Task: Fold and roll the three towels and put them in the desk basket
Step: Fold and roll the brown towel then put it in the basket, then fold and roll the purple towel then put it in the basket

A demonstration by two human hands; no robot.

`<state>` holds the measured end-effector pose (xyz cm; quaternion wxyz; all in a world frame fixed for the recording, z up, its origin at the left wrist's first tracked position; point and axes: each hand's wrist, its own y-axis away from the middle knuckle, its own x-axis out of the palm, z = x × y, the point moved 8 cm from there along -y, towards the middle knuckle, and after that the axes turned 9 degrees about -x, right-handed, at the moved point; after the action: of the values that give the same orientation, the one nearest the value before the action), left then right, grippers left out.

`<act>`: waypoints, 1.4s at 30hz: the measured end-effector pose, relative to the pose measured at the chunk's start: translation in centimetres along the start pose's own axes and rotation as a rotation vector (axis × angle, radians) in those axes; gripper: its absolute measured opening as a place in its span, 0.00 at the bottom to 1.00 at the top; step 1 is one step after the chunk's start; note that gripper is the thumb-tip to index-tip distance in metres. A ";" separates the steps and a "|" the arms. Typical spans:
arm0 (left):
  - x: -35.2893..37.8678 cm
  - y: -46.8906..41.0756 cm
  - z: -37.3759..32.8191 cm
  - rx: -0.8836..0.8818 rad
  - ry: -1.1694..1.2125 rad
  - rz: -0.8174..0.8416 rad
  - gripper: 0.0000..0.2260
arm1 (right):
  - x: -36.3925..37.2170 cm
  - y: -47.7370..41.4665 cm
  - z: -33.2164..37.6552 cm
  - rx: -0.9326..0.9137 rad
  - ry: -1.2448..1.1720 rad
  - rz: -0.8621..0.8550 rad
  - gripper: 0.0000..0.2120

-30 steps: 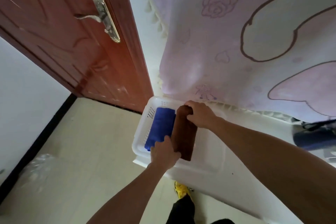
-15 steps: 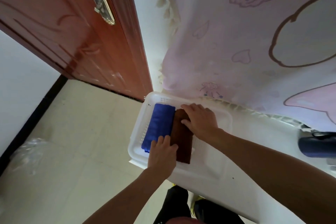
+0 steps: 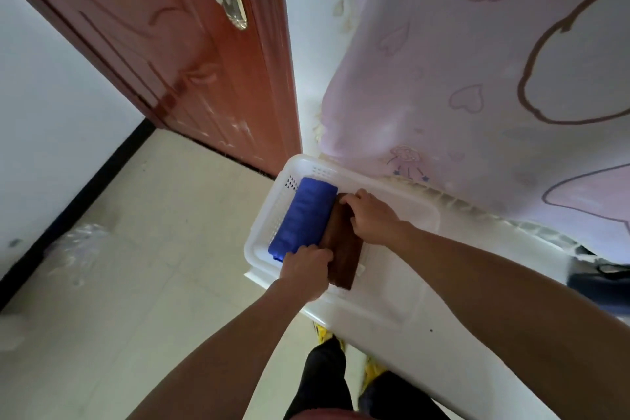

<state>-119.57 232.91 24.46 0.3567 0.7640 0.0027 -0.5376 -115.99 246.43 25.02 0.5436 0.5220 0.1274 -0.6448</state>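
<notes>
A white plastic basket [image 3: 414, 206] sits at the left end of a white desk [image 3: 453, 344]. Inside it, on the left, lies a rolled blue towel [image 3: 305, 220]. A rolled brown towel [image 3: 344, 257] lies right beside it, touching it. My left hand [image 3: 305, 269] grips the near end of the brown roll, where it meets the blue one. My right hand [image 3: 371, 215] presses down on the far end of the brown roll, fingers curled over it. A third towel is not in view.
A brown wooden door [image 3: 191, 54] with a metal handle stands open to the left of the desk. A pink patterned cloth [image 3: 477, 78] hangs behind the basket. A dark blue object [image 3: 600, 283] lies at the desk's right edge. Tiled floor [image 3: 143, 283] spreads to the left.
Both hands lowered the brown roll from a raised tilt down into the basket against the blue roll. My right hand has shifted toward its far end.
</notes>
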 end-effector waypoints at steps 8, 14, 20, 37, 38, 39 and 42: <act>-2.3 9.6 1.7 -0.120 0.008 -0.483 0.12 | -5.9 3.8 1.4 -0.106 0.082 -0.255 0.14; 2.4 21.2 7.3 -0.537 0.297 -0.446 0.15 | -2.4 9.7 12.7 -0.441 0.140 -0.203 0.14; 10.4 39.1 14.2 -0.958 0.407 -0.373 0.16 | 8.9 17.3 28.8 -0.831 0.350 0.069 0.18; 42.6 96.2 16.8 -1.857 0.764 -0.408 0.13 | 47.8 57.1 69.0 -1.595 0.705 0.492 0.22; 44.4 99.8 16.3 -1.916 0.765 -0.408 0.13 | 50.0 60.4 70.7 -1.637 0.719 0.513 0.22; 45.9 102.8 15.8 -1.966 0.783 -0.404 0.14 | 51.8 63.1 72.4 -1.691 0.733 0.516 0.22; 50.1 108.9 15.3 -2.066 0.828 -0.419 0.14 | 55.8 69.3 76.4 -1.800 0.766 0.559 0.22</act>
<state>-68.75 124.37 39.73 0.6915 0.2073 0.6912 -0.0327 -91.43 132.75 39.95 0.7885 0.1017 0.6044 0.0511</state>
